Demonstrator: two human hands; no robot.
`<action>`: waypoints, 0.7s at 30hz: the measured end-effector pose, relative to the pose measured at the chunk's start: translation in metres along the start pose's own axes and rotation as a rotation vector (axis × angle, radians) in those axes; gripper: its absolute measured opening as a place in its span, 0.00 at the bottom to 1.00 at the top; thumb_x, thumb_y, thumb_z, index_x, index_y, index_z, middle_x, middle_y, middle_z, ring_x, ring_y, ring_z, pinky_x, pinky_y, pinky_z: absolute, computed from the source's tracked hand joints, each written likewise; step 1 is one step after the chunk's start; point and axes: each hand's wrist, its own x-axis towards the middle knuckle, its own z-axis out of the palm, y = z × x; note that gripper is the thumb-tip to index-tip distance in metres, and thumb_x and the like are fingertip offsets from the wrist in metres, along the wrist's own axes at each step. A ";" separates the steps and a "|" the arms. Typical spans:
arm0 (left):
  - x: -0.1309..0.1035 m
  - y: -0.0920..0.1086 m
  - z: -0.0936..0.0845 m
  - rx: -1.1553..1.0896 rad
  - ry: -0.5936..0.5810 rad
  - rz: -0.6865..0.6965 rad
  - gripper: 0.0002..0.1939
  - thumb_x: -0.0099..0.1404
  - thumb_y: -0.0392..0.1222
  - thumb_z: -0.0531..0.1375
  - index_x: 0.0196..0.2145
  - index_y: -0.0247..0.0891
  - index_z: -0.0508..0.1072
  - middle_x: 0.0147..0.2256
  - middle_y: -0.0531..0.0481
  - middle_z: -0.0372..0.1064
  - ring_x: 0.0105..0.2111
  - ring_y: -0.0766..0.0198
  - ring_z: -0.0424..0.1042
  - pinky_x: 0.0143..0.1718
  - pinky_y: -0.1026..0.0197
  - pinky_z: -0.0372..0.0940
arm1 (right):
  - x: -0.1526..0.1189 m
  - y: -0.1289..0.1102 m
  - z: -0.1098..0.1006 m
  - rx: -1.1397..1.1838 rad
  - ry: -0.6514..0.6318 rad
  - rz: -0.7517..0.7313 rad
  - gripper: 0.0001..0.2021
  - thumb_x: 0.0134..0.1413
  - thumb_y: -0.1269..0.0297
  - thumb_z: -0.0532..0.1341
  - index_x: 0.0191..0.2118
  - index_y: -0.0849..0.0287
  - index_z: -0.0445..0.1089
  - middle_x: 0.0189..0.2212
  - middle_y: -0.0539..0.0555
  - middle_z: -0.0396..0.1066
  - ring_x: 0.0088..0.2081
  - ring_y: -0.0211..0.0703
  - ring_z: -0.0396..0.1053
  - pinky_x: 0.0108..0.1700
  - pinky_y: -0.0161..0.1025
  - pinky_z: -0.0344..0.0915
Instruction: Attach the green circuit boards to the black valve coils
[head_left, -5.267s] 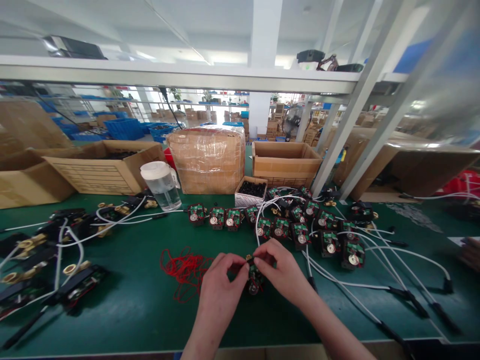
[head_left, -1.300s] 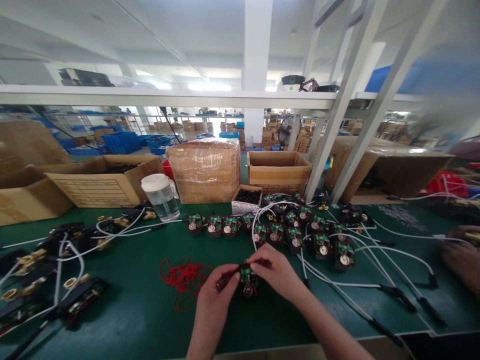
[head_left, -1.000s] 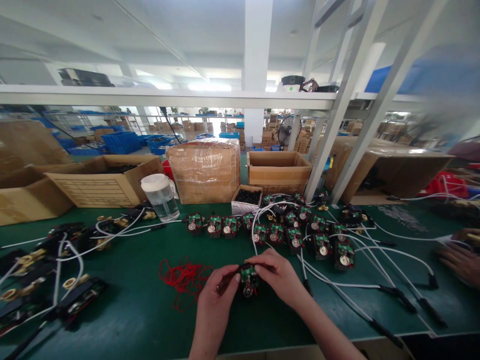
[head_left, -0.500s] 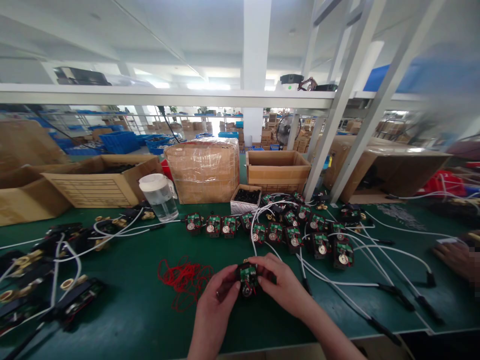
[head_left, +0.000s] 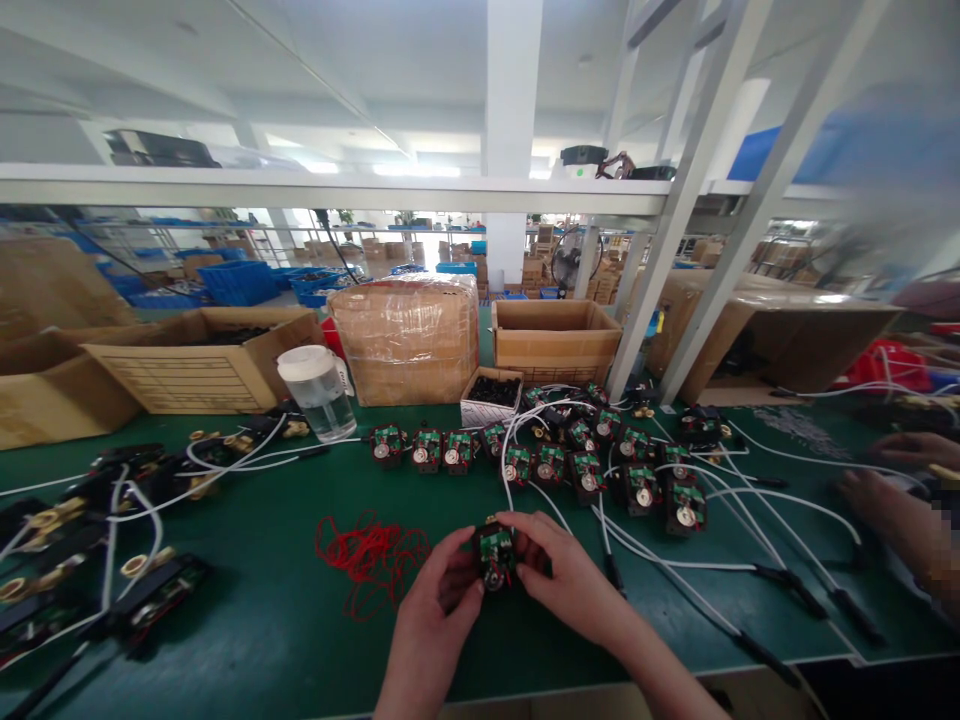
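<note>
Between my two hands is a small black housing with a green circuit board [head_left: 496, 548], a round silvery part and thin red wires on its face. My left hand [head_left: 439, 600] grips its left side, the thumb at the lower left edge. Closed on the right side is my right hand [head_left: 559, 565], its fingers at the upper and right edges. A white cable rises behind the housing; whether it joins it I cannot tell. Just left of my hands lies a loose tangle of red wire [head_left: 375, 555] on the green table [head_left: 270, 600].
Several similar circuit-board units [head_left: 587, 472] with white cables stand beyond my hands. Black units with brass fittings [head_left: 161, 600] lie at left. A water jug [head_left: 316, 395], cardboard boxes [head_left: 409, 345] and a shelf post [head_left: 667, 230] line the back. Another person's hands [head_left: 889, 510] are at far right.
My left thumb has shifted slightly down along the housing; my right hand stays nearly still. At far right, the other person's hands have moved inward, and a second hand has come into view.
</note>
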 end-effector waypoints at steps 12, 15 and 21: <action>0.003 -0.010 0.010 -0.025 0.040 0.049 0.29 0.50 0.39 0.65 0.52 0.41 0.69 0.38 0.50 0.77 0.39 0.55 0.80 0.46 0.52 0.74 | -0.002 -0.005 0.006 -0.003 0.025 0.025 0.35 0.45 0.83 0.57 0.59 0.47 0.66 0.40 0.49 0.65 0.36 0.40 0.68 0.37 0.37 0.67; 0.003 -0.018 0.012 -0.002 0.052 0.072 0.29 0.51 0.38 0.64 0.53 0.42 0.68 0.39 0.50 0.77 0.39 0.56 0.79 0.46 0.52 0.73 | -0.002 -0.005 0.006 -0.001 0.029 0.028 0.35 0.44 0.83 0.57 0.59 0.48 0.67 0.42 0.50 0.66 0.36 0.39 0.68 0.38 0.37 0.67; 0.003 -0.016 0.018 0.062 0.090 0.092 0.29 0.51 0.40 0.65 0.52 0.42 0.67 0.37 0.51 0.76 0.38 0.55 0.79 0.43 0.52 0.73 | -0.001 -0.005 0.003 0.003 0.004 0.032 0.35 0.45 0.82 0.58 0.59 0.47 0.67 0.42 0.50 0.67 0.37 0.40 0.68 0.39 0.38 0.68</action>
